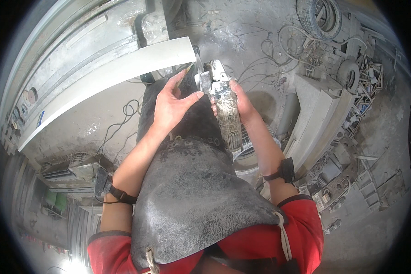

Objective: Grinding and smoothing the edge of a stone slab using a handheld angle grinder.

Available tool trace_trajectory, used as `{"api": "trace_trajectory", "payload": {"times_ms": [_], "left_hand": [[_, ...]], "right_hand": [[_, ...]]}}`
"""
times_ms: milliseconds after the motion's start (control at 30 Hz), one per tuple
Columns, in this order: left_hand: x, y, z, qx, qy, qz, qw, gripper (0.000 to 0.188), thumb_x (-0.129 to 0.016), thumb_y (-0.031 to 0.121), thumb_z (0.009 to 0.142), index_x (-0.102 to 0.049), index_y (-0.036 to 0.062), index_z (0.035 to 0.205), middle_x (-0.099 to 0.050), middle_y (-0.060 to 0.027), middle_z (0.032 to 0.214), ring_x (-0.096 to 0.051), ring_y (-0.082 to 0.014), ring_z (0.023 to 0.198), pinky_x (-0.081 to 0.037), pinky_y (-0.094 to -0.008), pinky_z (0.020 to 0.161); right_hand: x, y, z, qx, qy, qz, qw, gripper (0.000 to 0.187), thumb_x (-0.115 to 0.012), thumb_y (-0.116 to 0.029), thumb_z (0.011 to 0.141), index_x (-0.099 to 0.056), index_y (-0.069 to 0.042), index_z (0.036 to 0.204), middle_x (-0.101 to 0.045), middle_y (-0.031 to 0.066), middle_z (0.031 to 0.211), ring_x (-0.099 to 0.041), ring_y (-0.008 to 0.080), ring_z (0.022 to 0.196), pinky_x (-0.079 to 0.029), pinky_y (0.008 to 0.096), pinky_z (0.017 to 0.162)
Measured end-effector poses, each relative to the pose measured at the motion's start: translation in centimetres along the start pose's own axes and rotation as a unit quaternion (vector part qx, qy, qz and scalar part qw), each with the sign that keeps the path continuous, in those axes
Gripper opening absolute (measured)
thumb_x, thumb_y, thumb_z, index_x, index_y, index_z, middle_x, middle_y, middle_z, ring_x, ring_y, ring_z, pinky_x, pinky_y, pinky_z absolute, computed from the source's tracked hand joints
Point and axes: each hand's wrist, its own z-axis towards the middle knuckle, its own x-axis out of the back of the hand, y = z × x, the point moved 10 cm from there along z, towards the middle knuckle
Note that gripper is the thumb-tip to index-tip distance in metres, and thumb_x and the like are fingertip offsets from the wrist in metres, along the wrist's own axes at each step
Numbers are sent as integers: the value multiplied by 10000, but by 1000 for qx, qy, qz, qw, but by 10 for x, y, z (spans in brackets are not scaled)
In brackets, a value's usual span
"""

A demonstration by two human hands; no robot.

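Note:
My right hand (244,104) is wrapped round the body of a worn, dust-coated angle grinder (227,114). The tool stands upright in the picture, its head and disc (199,73) at the far end. Left of the disc is my left hand (170,101), thumb and fingers spread apart. The thumb tip lies close to the grinder's head; whether it touches, I cannot tell. A long pale slab (109,78) runs in from the left, and its right end stops beside the disc. Below both hands spreads a dark leather apron (187,192) over my front.
A grey workbench (84,41) lies at the far left, with several small discs near its edge. Loose cables (118,121) hang on the left; others trail over the floor. Tyres (318,18) and a large pale block (322,107) stand on the right, beside piled scrap (363,98).

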Motion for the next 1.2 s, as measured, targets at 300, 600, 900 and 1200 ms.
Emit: {"api": "trace_trajectory", "payload": {"times_ms": [300, 600, 900, 1200], "left_hand": [[5, -2, -1, -8, 17, 44, 999, 789, -881, 300, 769, -541, 1, 1415, -556, 15, 778, -386, -56, 645, -391, -238, 580], [5, 5, -1, -12, 23, 42, 999, 763, -876, 277, 774, -550, 14, 1412, -511, 46, 742, -358, -56, 622, -366, -236, 558], [-2, 6, -2, 56, -25, 63, 996, 737, -821, 148, 852, -449, -60, 1453, -591, -166, 1364, -563, -169, 1226, -445, -311, 1056], [-5, 2, -7, 52, -24, 22, 998, 722, -813, 106, 853, -447, -60, 1454, -588, -147, 1369, -552, -166, 1240, -438, -312, 1069]], "right_hand": [[2, 3, 1, -3, -4, 2, 1000, 534, -386, -511, 1042, -562, -26, 1180, -666, 130, 910, -685, 229, 725, -598, 375, 651], [3, 1, 3, 13, -8, -6, 1000, 516, -413, -503, 1042, -547, -32, 1203, -664, 134, 914, -687, 232, 729, -599, 379, 648], [6, 3, 7, 26, -4, -8, 1000, 521, -408, -505, 1043, -551, -30, 1203, -671, 130, 914, -687, 234, 727, -595, 375, 647], [9, 10, 1, 20, 11, -4, 1000, 527, -394, -512, 1045, -559, -31, 1187, -674, 132, 914, -688, 235, 727, -597, 381, 651]]}}
